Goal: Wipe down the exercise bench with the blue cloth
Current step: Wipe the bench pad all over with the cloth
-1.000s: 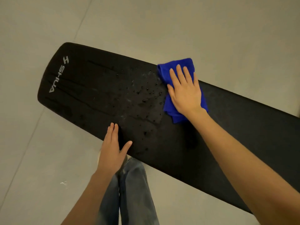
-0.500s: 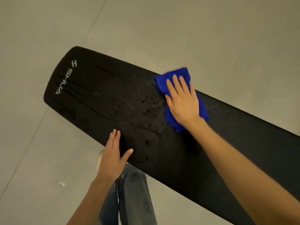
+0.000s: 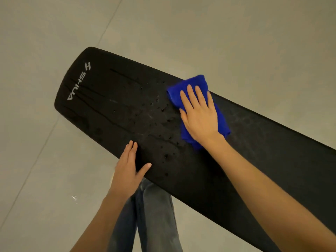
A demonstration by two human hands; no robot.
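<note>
My right hand (image 3: 200, 115) presses the blue cloth (image 3: 222, 120) flat-fingered at the bench's (image 3: 272, 151) far edge; my left hand (image 3: 128, 170), fingers straight, rests on its near edge.

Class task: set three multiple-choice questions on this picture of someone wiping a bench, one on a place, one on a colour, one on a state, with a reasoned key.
1. Where is the cloth?
A. on the floor
B. on the bench, under the right hand
C. over the left forearm

2. What colour is the bench top?
A. black
B. red
C. white

3. How is the left hand?
A. clenched in a fist
B. gripping a bottle
C. flat, fingers straight, at the bench's near edge

Key: 1 B, the hand lies flat on it; 2 A, its whole top is black; 3 C, its fingers lie straight on the bench.
</note>
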